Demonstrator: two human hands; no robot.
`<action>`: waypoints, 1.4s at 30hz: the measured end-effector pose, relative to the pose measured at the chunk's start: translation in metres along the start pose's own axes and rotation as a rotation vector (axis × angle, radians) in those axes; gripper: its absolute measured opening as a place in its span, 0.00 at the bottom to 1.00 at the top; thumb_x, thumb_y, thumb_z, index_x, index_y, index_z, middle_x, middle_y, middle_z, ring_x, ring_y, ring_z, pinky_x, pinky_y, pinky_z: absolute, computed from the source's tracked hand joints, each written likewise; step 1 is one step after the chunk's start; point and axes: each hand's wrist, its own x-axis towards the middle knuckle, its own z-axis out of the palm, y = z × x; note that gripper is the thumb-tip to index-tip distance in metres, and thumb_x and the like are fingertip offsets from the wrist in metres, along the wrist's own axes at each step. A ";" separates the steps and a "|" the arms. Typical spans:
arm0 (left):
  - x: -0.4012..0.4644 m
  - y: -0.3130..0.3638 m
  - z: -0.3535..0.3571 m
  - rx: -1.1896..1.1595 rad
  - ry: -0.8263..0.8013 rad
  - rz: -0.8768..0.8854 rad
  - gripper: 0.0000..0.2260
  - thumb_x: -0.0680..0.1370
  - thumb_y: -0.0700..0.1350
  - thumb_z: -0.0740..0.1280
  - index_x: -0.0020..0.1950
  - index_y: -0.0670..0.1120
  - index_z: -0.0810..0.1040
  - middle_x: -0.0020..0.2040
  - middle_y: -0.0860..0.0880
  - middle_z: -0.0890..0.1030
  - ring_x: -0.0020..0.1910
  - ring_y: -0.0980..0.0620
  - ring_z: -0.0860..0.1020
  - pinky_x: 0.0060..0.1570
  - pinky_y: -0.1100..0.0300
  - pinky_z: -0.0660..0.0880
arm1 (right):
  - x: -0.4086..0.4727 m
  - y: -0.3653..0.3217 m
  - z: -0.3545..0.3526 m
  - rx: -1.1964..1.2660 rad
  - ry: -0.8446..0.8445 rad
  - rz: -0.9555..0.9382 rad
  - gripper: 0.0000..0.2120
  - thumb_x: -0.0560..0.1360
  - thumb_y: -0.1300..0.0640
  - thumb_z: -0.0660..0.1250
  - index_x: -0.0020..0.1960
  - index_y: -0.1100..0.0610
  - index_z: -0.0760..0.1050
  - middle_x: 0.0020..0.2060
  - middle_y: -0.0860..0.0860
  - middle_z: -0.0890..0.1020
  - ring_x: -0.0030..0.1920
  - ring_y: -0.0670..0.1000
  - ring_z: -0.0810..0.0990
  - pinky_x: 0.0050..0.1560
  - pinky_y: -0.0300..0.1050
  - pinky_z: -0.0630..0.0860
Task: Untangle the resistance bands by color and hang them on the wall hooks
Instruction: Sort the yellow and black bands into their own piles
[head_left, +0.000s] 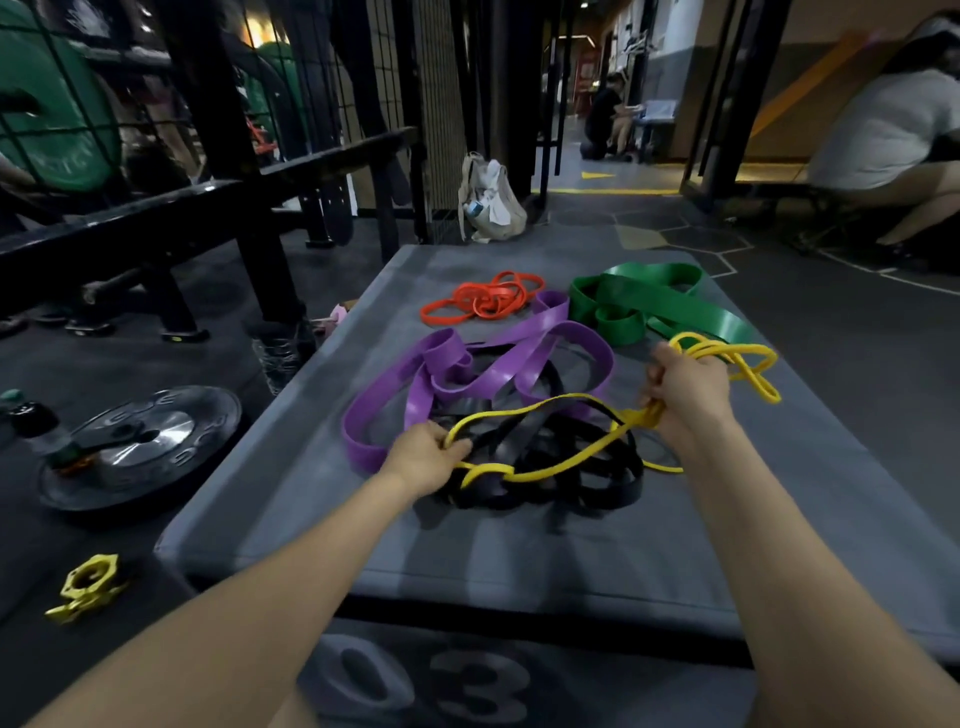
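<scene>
From my head camera: my left hand (423, 457) pinches one end of the yellow resistance band (545, 415), and my right hand (685, 395) is curled round a gathered bunch of it — more yellow loops spill out beyond my knuckles. The band stretches between my hands across the black band (561, 478) heaped on the grey padded box (467, 561), with the purple band (467, 364) tangled just behind. The orange band (483, 301) and green band (654, 306) lie apart further back. I judge I'm freeing yellow; next — lift it clear of the black without snagging. No wall hooks in view.
</scene>
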 end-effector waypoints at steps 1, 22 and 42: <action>0.000 0.000 -0.007 0.036 0.087 0.039 0.12 0.77 0.47 0.65 0.35 0.46 0.71 0.33 0.48 0.73 0.35 0.49 0.72 0.35 0.60 0.62 | 0.000 0.000 -0.001 -0.003 -0.007 -0.005 0.16 0.79 0.61 0.59 0.33 0.55 0.63 0.27 0.52 0.64 0.25 0.49 0.60 0.28 0.44 0.61; -0.045 0.130 -0.059 -0.851 -0.087 0.368 0.03 0.76 0.43 0.68 0.42 0.48 0.80 0.35 0.50 0.78 0.35 0.53 0.75 0.33 0.65 0.76 | -0.073 -0.012 0.017 -0.102 -0.806 -0.342 0.09 0.76 0.58 0.64 0.49 0.64 0.74 0.25 0.51 0.69 0.23 0.46 0.66 0.23 0.37 0.61; -0.019 0.084 0.016 -0.309 0.150 0.195 0.09 0.74 0.48 0.69 0.35 0.48 0.77 0.36 0.46 0.81 0.39 0.46 0.79 0.41 0.55 0.73 | -0.042 -0.020 -0.003 -0.092 -0.480 -0.280 0.08 0.79 0.63 0.59 0.42 0.63 0.70 0.23 0.47 0.77 0.19 0.43 0.61 0.19 0.33 0.58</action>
